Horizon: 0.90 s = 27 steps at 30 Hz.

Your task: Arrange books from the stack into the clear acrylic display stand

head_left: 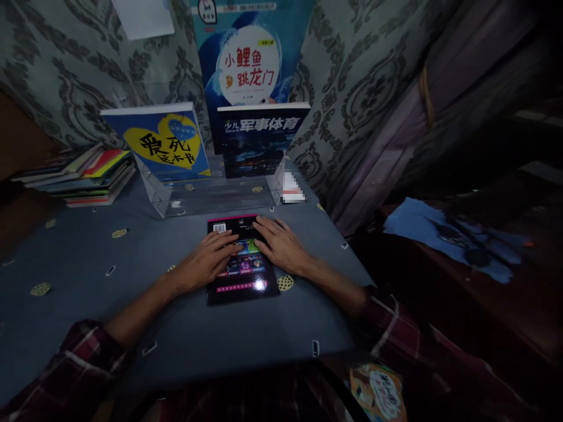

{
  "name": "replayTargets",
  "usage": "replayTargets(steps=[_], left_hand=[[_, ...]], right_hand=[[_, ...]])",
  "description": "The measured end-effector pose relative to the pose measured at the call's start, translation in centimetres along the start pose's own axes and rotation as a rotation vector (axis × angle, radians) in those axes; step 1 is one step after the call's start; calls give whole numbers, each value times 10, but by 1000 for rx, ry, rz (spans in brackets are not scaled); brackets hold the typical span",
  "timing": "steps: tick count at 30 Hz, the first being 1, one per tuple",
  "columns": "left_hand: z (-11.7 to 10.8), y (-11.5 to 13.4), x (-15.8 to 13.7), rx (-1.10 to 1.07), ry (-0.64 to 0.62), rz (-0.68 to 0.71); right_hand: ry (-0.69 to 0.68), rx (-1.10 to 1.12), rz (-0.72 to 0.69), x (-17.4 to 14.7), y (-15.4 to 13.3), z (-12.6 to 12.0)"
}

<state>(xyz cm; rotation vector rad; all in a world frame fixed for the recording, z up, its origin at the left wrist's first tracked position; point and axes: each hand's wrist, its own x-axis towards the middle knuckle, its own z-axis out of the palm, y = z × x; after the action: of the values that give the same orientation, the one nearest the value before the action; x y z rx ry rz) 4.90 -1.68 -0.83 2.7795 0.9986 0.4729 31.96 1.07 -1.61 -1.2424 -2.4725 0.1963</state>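
Observation:
A black book with a pink edge and a barcode lies flat on the table, its rows of small coloured pictures partly covered by my hands. My left hand rests flat across the book's left side, fingers stretched out. On its upper right part lies my right hand, fingers also extended. Just behind the book, a clear acrylic stand holds a blue book with a yellow heart and a dark book with white lettering. Behind them stands a taller teal book.
Several stacked books lie at the table's back left. A small white item, blurred out, sits beside the stand. At right, a blue cloth with dark objects lies on a lower surface. A colourful packet or booklet is below the table's front edge.

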Motion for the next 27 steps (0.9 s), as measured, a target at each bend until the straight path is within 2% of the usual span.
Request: replayTargets(steps=[4, 10, 13, 17, 20, 23, 27], left_hand=[[0, 6, 0, 44, 10, -46], [-1, 27, 5, 167, -35, -217], [4, 46, 13, 234, -54, -204], [17, 74, 28, 231, -84, -155], [17, 85, 35, 214, -117, -161], [5, 84, 30, 156, -147, -132], [-16, 66, 8, 75, -126, -87]], right_hand=[[35, 11, 49, 0, -1, 1], [116, 47, 10, -2, -4, -1], [126, 73, 6, 0, -4, -4], [158, 158, 14, 1, 1, -7], [171, 208, 38, 1, 5, -7], [167, 217, 40, 1, 6, -6], [131, 213, 42, 2, 5, -7]])
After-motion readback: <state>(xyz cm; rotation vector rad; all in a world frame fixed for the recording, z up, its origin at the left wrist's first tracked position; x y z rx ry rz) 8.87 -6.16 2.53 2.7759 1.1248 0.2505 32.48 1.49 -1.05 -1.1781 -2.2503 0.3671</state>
